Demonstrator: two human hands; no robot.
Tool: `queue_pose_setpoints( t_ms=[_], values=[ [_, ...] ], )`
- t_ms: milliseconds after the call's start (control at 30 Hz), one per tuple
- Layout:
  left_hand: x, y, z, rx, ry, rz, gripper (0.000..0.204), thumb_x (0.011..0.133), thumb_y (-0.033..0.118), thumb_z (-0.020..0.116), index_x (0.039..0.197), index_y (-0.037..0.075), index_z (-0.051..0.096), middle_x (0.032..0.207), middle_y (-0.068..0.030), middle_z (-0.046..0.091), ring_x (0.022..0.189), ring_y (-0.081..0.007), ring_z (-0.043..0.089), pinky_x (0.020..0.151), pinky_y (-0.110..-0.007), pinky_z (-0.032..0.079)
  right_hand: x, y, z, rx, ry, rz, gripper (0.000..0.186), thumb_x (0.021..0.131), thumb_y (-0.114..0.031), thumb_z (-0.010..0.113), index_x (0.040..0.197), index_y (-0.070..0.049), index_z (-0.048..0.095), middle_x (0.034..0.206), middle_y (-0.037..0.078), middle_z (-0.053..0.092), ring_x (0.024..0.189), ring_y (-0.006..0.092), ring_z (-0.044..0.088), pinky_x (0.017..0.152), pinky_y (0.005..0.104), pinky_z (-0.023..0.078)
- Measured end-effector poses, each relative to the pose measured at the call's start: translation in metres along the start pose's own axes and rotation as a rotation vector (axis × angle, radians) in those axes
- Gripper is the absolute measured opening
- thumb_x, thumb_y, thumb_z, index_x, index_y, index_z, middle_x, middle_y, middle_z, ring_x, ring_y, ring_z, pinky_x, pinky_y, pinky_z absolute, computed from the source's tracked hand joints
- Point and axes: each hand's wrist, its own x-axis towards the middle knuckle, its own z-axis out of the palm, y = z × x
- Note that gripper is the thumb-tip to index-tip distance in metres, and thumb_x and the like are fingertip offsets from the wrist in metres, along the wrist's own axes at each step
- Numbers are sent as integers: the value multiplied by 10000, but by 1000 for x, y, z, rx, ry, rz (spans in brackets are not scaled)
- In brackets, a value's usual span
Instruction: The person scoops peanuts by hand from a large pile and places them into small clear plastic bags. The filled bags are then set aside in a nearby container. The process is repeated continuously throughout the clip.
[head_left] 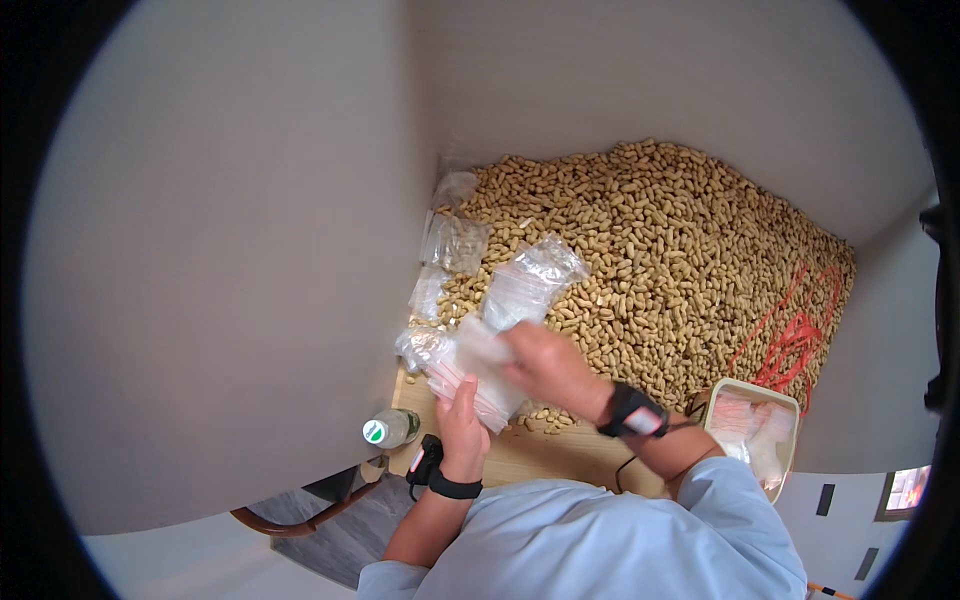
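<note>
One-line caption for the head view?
Both hands, left hand and right hand, handle a stack of clear zip bags beside a heap of unshelled peanuts.

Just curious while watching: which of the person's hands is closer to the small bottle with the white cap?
Left. The left hand lies just to the right of the bottle, on the stack of clear bags. The right hand is farther off, up and to the right, over the bags.
</note>
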Motion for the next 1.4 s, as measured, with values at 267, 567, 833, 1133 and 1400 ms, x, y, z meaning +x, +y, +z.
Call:
queue_pose_setpoints(
  t_ms=[267,567,833,1133,1400],
  values=[
    [-7,-2,-19,-86,62,-125,379,906,145,564,1241,4,456,1165,-87,546,1054,-186,538,892,-314,441,-24,-31,32,108,-264,-214,288,733,-120,616,980,29,599,926,147,553,876,307,540,705,392,471],
    [-9,9,-25,-127,151,2,439,875,-3,524,1296,-8,402,1231,-124,512,1118,-227,517,964,-370,419,41,103,31,-476,-24,235,536,700,-214,730,1172,-44,542,1073,122,549,1037,295,494,895,407,388],
    [-11,12,-29,-120,133,8,444,864,-24,512,1294,-12,402,1238,-117,508,1117,-225,517,972,-364,410,45,131,21,-245,111,68,189,690,-123,701,843,-37,631,764,111,553,755,303,552,653,411,452],
    [-7,11,-19,-116,68,-44,436,871,-11,517,1291,-10,403,1229,-117,513,1118,-227,517,960,-363,421,39,145,-19,-413,204,182,305,757,-211,656,1009,-40,636,913,141,571,898,326,532,798,420,432],
    [-6,9,-20,-92,74,-35,428,871,-18,513,1286,-10,406,1225,-115,515,1113,-223,518,957,-360,421,40,160,-16,-199,211,240,145,706,-106,668,791,-23,584,732,108,549,718,281,543,649,377,442]
  ],
)
